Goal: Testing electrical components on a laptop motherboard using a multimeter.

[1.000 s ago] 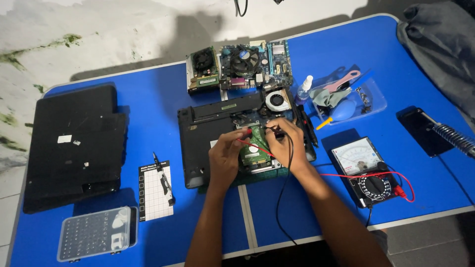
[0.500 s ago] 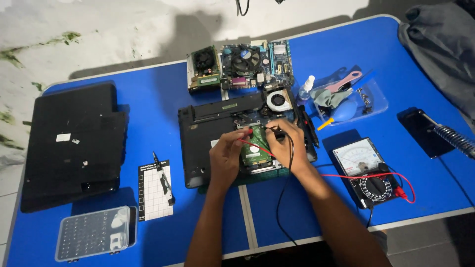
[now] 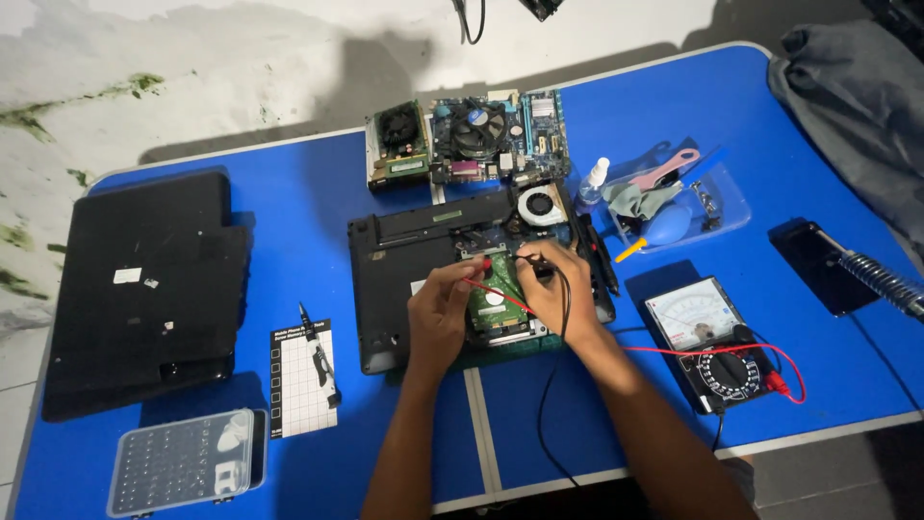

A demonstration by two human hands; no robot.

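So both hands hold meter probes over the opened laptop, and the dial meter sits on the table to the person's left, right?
Not quite. The head view shows the dial meter to the person's right. The left hand and right hand do hold probes over the opened laptop.

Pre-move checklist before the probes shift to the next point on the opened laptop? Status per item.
1. Left hand gripping red probe: ok.
2. Right hand gripping black probe: ok.
3. Probe tips seated on contacts: cannot tell, too small.
4. Red lead run to the multimeter: ok.
5. Meter needle reading: cannot tell.
6. Opened laptop flat on the blue table: ok.
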